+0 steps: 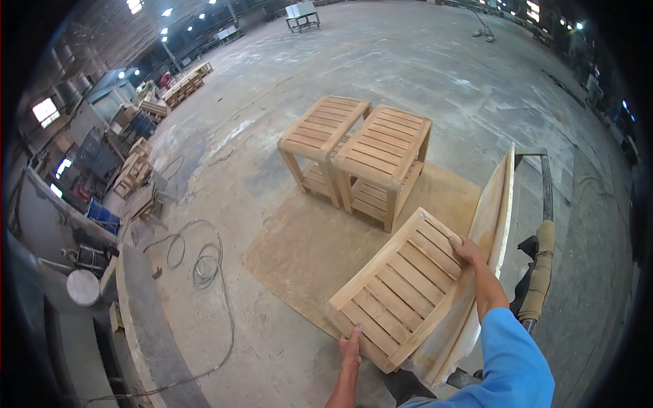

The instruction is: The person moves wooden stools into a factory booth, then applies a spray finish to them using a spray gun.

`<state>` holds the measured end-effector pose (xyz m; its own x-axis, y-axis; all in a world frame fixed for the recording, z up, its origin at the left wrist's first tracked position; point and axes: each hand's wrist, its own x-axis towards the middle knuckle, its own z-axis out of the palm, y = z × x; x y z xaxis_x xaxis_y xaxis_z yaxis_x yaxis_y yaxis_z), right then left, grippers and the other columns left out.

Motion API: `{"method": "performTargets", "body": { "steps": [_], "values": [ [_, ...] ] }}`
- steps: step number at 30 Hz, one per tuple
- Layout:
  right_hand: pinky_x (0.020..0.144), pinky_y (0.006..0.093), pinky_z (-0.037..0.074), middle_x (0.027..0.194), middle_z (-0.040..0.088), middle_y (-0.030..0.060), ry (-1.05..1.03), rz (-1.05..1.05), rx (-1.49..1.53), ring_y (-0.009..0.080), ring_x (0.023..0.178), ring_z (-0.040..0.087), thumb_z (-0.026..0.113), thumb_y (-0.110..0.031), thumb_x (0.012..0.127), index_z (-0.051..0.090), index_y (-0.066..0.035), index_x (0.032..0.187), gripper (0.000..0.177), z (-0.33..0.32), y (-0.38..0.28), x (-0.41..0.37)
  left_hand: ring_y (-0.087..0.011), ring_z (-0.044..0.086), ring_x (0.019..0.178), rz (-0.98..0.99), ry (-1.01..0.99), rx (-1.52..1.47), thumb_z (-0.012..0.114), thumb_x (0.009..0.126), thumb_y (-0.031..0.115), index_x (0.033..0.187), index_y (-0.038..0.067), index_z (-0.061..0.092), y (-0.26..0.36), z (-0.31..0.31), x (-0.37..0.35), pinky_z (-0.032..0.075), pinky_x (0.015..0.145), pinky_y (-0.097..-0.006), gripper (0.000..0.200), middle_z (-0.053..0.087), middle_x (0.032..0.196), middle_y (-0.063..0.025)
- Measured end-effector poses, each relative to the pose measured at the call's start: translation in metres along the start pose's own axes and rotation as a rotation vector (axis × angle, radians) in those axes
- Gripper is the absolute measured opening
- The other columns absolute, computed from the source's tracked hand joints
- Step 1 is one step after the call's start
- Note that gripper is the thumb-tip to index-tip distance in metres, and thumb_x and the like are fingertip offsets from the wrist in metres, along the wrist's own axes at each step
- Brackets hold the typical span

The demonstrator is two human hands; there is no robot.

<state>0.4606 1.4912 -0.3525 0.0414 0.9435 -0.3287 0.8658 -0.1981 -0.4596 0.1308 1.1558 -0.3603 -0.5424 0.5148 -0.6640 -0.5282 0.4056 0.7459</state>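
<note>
Between my hands is a slatted wooden stool (398, 289), tilted, its slatted top facing up toward me. My left hand (350, 345) grips its near left edge, thumb on top and fingers mostly hidden beneath. At the far right edge, my right hand (466, 250) is closed over the frame. The stool's underside is out of sight. Ahead of it, two similar stools, one at left (325, 126) and one at right (381, 146), stand upright side by side, each with a lower slatted shelf. They rest on a brown sheet (299, 238) on the floor.
A pale-edged board (500, 211) stands close on my right, beside a metal frame with a wrapped handle (544, 265). A grey hose (207, 268) coils on the concrete floor at left. Wooden furniture pieces (132, 173) and a blue drum (103, 216) line the left side.
</note>
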Motion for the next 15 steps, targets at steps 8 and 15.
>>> {"method": "performTargets", "body": {
  "steps": [8,15],
  "values": [
    [0.055,0.0360,0.038,0.066,0.052,0.0037,-0.323,0.016,0.075,0.0168,0.061,0.047,0.052,-0.067,0.083,0.063,-0.005,0.074,0.064,-0.006,0.017,0.038,-0.0181,0.063,0.097,0.125,-0.165,-0.256,0.068,0.087,0.024,0.122,-0.001,0.055,0.029,-0.012,-0.019,0.051,0.084,-0.0326,0.046,0.065,0.110,-0.0108],
    [0.053,0.0260,0.037,0.071,0.053,-0.0018,-0.757,-0.309,0.259,0.0097,0.060,0.047,0.054,-0.046,0.092,0.063,-0.006,0.091,0.041,-0.038,-0.074,-0.042,-0.0179,0.064,0.087,0.285,0.236,-0.127,0.069,0.082,0.031,0.117,-0.006,0.058,0.024,-0.102,-0.100,0.052,0.077,-0.0322,0.051,0.066,0.100,-0.0124]
  ]
}}
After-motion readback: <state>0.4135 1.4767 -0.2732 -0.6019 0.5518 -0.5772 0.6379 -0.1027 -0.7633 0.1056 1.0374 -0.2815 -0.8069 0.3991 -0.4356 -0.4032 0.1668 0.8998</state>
